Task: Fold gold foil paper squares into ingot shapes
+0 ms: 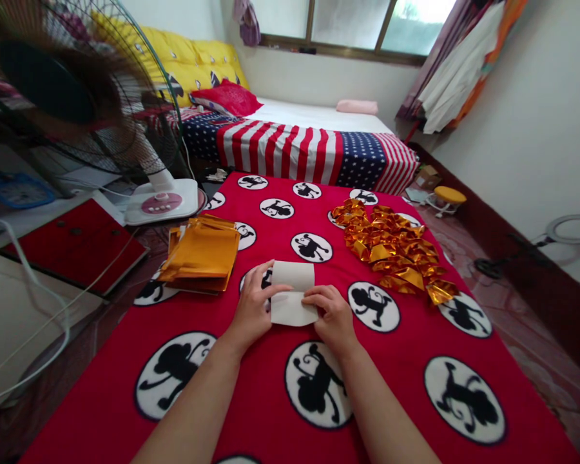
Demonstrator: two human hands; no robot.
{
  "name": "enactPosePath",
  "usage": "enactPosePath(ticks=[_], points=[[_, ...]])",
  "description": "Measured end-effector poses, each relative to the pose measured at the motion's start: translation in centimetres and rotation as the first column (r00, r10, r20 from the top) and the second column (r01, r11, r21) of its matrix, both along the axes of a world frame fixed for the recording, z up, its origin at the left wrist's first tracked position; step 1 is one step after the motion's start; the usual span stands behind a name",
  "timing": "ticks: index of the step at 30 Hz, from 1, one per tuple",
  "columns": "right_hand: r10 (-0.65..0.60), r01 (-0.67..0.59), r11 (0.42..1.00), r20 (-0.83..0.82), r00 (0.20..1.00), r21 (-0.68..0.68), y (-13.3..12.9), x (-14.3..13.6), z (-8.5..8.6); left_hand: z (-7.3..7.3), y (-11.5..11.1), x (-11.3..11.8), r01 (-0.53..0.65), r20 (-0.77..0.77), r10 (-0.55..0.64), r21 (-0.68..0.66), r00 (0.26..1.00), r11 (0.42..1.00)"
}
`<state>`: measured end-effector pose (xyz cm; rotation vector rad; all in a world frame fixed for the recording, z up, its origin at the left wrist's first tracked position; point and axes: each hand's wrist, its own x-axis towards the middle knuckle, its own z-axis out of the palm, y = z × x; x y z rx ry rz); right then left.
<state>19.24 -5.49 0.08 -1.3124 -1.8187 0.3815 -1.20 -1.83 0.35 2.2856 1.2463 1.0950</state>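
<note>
A pale paper sheet (294, 310) with a crease across its middle is held just above the red cloth (251, 399) with monkey prints. My left hand (256, 303) grips its left edge, thumb lying along the crease. At the right edge, my right hand (332, 316) has its fingers pressed on the paper near the crease. To the left lies a stack of shiny orange-gold sheets (200, 254). Many folded gold foil pieces (391, 248) are heaped on the cloth at the right.
A fan (162, 201) stands at the left, beside a red panel (77, 241) and a white cable. Behind the cloth-covered surface is a bed (290, 148). A yellow stool (449, 195) and a ring-light stand (536, 243) are at the right.
</note>
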Motion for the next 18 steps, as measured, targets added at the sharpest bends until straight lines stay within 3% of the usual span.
enactPosePath(ticks=[3, 7, 12, 18], points=[[0.003, -0.003, 1.000, 0.006, 1.000, -0.015, -0.1, 0.1, 0.1, 0.5, 0.0, -0.5, 0.113, -0.070, -0.113, -0.004, 0.991, 0.994], [0.045, -0.045, 0.998, -0.006, 0.999, -0.043, -0.4, 0.6, 0.1, 0.1, 0.3, -0.8, 0.232, -0.073, -0.239, -0.092, 0.968, 0.968], [0.119, -0.121, 0.991, -0.039, 0.992, -0.052, -0.8, 1.4, 0.2, 0.0, 0.5, -0.9, 0.242, -0.037, -0.250, -0.151, 0.968, 0.959], [0.052, -0.058, 0.994, -0.064, 0.997, -0.088, -0.6, 1.2, 0.6, 0.7, 0.6, -0.7, 0.206, -0.062, -0.222, -0.200, 0.973, 0.958]])
